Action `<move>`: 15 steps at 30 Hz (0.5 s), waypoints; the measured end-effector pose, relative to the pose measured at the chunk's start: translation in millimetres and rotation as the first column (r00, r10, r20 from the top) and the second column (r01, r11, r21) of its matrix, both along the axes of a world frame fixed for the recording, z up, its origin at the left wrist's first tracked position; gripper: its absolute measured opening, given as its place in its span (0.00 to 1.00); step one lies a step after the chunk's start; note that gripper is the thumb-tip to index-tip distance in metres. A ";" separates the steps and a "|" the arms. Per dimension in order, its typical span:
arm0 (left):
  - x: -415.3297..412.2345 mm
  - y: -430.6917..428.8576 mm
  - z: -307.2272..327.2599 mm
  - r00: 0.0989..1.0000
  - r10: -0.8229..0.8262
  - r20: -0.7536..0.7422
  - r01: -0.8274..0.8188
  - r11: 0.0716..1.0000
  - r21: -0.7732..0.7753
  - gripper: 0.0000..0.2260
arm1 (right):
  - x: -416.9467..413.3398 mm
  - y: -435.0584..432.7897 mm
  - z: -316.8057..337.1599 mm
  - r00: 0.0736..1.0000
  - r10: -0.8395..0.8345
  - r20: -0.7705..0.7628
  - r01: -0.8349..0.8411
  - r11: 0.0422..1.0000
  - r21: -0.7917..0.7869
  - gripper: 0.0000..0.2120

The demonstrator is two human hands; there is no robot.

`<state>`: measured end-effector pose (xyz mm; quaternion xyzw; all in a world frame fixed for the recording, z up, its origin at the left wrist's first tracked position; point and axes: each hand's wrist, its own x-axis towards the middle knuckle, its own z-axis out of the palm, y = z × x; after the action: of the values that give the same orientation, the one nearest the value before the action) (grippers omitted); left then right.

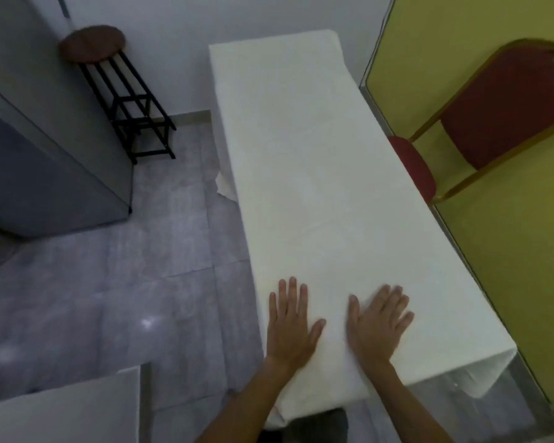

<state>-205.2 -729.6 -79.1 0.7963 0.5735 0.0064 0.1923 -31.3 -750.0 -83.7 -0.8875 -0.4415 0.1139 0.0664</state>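
The white sheet (317, 187) is pressed flat at the table's near end by the left hand (290, 327) and right hand (378, 327), fingers straight, nothing gripped, while its long axis is stretched away toward the far edge.

The long white cloth-covered table (317, 187) gives a flat, open run ahead to the far wall. A red padded gold-framed chair (499, 123) crowds its right edge. Grey tiled floor (173, 251) lies open on the left, up to the grey cabinet (45, 161).

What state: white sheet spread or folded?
Spread: white fabric sheet lies flat full-length, edges draping down; left hand, right hand flat on it.
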 end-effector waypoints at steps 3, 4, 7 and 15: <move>-18.7 7.6 0.7 0.990 -0.139 -0.039 0.139 0.990 0.006 0.31 | -3.6 -4.6 -2.6 0.999 -0.036 0.025 0.036 0.999 -0.032 0.41; -25.4 13.1 2.1 0.982 -0.182 -0.049 0.183 0.983 0.016 0.31 | -2.3 -4.2 -2.4 0.998 -0.044 0.051 0.045 0.999 -0.022 0.41; -49.2 35.6 4.2 0.941 -0.330 -0.067 0.333 0.943 0.024 0.30 | -0.2 -1.3 0.2 0.997 -0.060 0.050 0.062 0.998 -0.031 0.40; -92.9 145.2 13.7 0.814 -0.545 -0.202 0.551 0.834 -0.032 0.34 | -0.1 -4.1 -1.2 0.997 -0.043 0.056 0.046 0.998 -0.046 0.41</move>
<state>-298.1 -584.4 -65.4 0.9266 0.3365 -0.1222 0.1154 -31.4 -754.1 -84.9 -0.9013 -0.4203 0.0982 0.0356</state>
